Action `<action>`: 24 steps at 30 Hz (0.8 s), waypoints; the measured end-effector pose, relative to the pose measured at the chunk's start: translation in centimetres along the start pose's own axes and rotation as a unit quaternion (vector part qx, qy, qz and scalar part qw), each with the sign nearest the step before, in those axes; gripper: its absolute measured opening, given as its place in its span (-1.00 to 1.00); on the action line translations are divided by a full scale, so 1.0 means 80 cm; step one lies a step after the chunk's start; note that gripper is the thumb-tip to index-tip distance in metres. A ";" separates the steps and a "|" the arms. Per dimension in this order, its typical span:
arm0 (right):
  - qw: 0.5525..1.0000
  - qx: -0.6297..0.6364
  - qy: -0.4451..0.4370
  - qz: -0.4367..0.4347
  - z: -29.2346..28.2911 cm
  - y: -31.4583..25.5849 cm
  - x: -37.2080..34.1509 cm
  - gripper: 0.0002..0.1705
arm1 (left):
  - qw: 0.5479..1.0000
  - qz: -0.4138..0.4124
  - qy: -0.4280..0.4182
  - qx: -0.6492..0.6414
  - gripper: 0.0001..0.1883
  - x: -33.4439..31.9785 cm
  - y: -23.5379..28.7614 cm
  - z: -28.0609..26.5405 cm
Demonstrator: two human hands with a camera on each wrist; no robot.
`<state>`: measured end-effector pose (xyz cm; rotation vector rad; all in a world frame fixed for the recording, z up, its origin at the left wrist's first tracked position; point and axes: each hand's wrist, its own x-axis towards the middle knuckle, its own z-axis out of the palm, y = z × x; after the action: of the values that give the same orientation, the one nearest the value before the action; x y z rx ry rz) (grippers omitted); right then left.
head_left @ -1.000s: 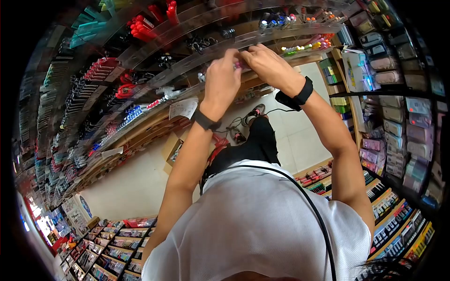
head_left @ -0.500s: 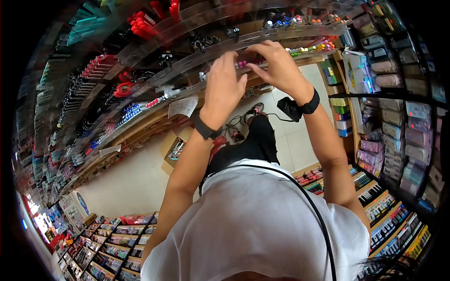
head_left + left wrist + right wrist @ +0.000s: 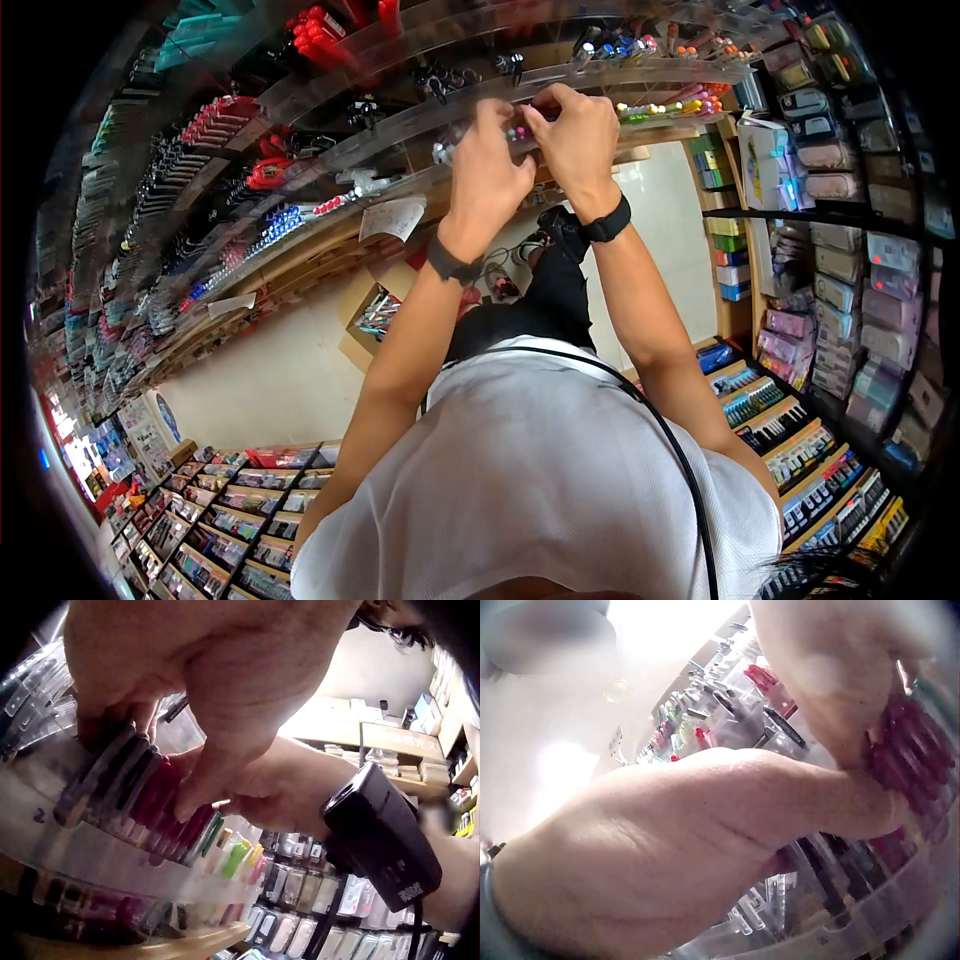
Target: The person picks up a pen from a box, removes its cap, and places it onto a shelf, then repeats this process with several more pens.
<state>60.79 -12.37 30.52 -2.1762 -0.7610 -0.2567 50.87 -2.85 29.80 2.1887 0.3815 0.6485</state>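
Magenta pens (image 3: 156,787) stand close together in a clear plastic pen rack (image 3: 172,859), with grey-topped pens (image 3: 112,772) beside them. My left hand (image 3: 485,175) reaches over the rack from the left. Its thumb (image 3: 191,799) lies against the magenta pens, and its other fingers extend behind the grey tops. My right hand (image 3: 580,140) comes in from the right with thumb and forefinger drawn together, pinching a magenta pen at the row. In the right wrist view, magenta pens (image 3: 911,754) show right at both hands' fingertips. The hands partly cover the pens.
Yellow and green pens (image 3: 238,859) fill the rack section to the right. Red pens (image 3: 318,35) and teal items (image 3: 195,40) stand on higher tiers. An opened carton (image 3: 375,312) lies on the floor below. Packaged goods hang on a side display (image 3: 835,180).
My right hand first moved away from the left with its fingers parted, then came back in beside it and closed its fingertips. My left thumb has spread away from its fingers.
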 end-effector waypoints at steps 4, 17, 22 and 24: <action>0.996 0.084 0.001 -0.010 -0.013 0.003 0.001 -0.84 | 0.999 0.029 0.011 -0.006 -0.49 0.001 0.005 -0.006; 0.965 0.133 -0.111 -0.196 -0.102 -0.006 0.030 -0.67 | 0.995 0.097 0.008 -0.015 -0.63 0.001 0.000 -0.009; 0.958 0.122 -0.114 -0.232 -0.117 -0.017 0.035 -0.66 | 0.994 0.106 0.007 0.005 -0.69 0.004 -0.007 -0.008; 0.955 0.128 -0.096 -0.251 -0.122 -0.024 0.036 -0.71 | 0.994 0.106 0.005 0.008 -0.71 0.005 -0.008 -0.008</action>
<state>62.58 -17.43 39.36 -1.7511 -1.3786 -0.1880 50.79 -1.84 29.79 2.2614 0.1610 0.7743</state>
